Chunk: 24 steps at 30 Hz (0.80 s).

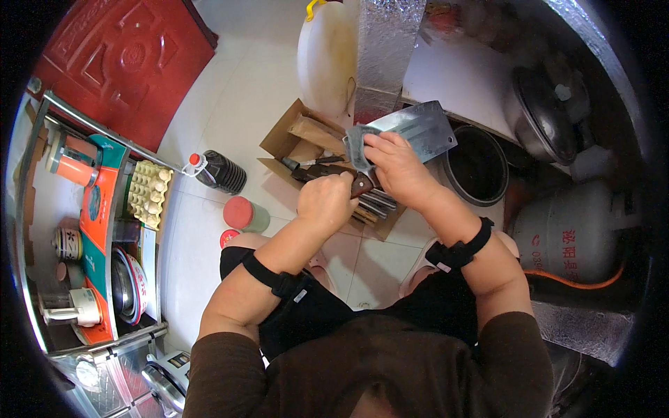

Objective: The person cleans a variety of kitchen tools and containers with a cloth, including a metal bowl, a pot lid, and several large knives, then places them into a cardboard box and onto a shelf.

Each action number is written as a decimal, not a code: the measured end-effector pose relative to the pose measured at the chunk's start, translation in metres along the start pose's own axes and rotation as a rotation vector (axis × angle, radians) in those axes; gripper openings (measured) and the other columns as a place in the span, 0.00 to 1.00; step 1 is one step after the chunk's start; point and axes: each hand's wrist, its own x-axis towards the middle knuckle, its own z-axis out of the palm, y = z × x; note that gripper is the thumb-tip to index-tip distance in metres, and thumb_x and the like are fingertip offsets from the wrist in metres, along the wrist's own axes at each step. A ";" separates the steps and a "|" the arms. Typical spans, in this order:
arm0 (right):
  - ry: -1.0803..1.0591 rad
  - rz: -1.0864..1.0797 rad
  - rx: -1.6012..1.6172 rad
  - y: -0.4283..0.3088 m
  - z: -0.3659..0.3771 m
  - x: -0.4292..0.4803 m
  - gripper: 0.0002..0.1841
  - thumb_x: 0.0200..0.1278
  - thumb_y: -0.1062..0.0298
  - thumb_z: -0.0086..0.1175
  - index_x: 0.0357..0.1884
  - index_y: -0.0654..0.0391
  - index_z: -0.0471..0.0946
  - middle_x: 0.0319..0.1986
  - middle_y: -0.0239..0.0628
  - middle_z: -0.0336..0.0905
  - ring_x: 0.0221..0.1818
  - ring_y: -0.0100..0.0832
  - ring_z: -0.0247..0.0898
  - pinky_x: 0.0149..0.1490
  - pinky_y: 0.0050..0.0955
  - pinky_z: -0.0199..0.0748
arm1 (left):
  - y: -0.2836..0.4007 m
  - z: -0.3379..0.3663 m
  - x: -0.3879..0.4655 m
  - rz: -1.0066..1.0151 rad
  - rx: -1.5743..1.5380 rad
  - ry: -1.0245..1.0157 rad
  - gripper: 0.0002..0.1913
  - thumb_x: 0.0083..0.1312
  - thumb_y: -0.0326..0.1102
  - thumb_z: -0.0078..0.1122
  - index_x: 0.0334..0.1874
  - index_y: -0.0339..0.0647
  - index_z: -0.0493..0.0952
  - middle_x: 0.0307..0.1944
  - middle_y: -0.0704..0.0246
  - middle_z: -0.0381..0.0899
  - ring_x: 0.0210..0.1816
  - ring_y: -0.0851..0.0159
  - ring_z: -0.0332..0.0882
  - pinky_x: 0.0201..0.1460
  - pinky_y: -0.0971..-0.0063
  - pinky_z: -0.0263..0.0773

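My left hand (328,202) is wrapped around the dark wooden handle (361,185) of a cleaver. The broad steel blade (426,130) points up and to the right, with a small hole near its far corner. My right hand (400,167) presses a grey cloth (357,146) onto the blade close to the handle, its fingers bent over the cloth. Below the cleaver stands an open cardboard box (279,138). Inside it lie a brown paper-like packet (317,135), a knife with a dark handle and several long thin utensils (379,201), partly hidden by my hands.
Left of the box stand a bottle of dark liquid (225,172) and a red-lidded jar (245,213). A white round cutting board (326,57) leans behind. On the right are a black bucket (476,166) and a gas cylinder (564,232) with an orange hose. A shelf rack (107,141) holds eggs and bowls.
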 end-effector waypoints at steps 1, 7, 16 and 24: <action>-0.038 -0.004 0.055 0.000 -0.001 0.001 0.14 0.39 0.80 0.46 0.33 0.59 0.70 0.41 0.37 0.67 0.44 0.42 0.60 0.47 0.35 0.61 | -0.004 0.000 0.000 -0.023 0.012 -0.021 0.10 0.44 0.36 0.56 0.25 0.39 0.70 0.23 0.60 0.74 0.27 0.55 0.73 0.30 0.65 0.68; 0.104 0.224 -0.201 0.041 -0.033 -0.026 0.07 0.39 0.82 0.44 0.23 0.63 0.72 0.33 0.42 0.70 0.39 0.44 0.62 0.45 0.35 0.63 | -0.012 -0.007 0.000 -0.124 -0.003 0.037 0.10 0.44 0.37 0.56 0.27 0.40 0.71 0.23 0.60 0.74 0.27 0.54 0.73 0.31 0.65 0.68; -0.121 0.031 -0.222 -0.003 -0.004 -0.025 0.19 0.52 0.69 0.42 0.49 0.50 0.65 0.52 0.36 0.59 0.58 0.34 0.49 0.59 0.36 0.46 | -0.001 -0.008 -0.004 -0.090 0.011 -0.016 0.10 0.44 0.36 0.55 0.25 0.39 0.70 0.23 0.61 0.74 0.28 0.55 0.73 0.31 0.64 0.68; 0.079 0.363 -0.320 0.062 -0.039 -0.017 0.17 0.56 0.68 0.39 0.48 0.60 0.65 0.52 0.48 0.58 0.57 0.44 0.49 0.60 0.35 0.46 | -0.001 -0.005 -0.006 -0.046 -0.009 0.057 0.10 0.42 0.36 0.57 0.23 0.40 0.69 0.21 0.59 0.72 0.26 0.52 0.71 0.28 0.63 0.66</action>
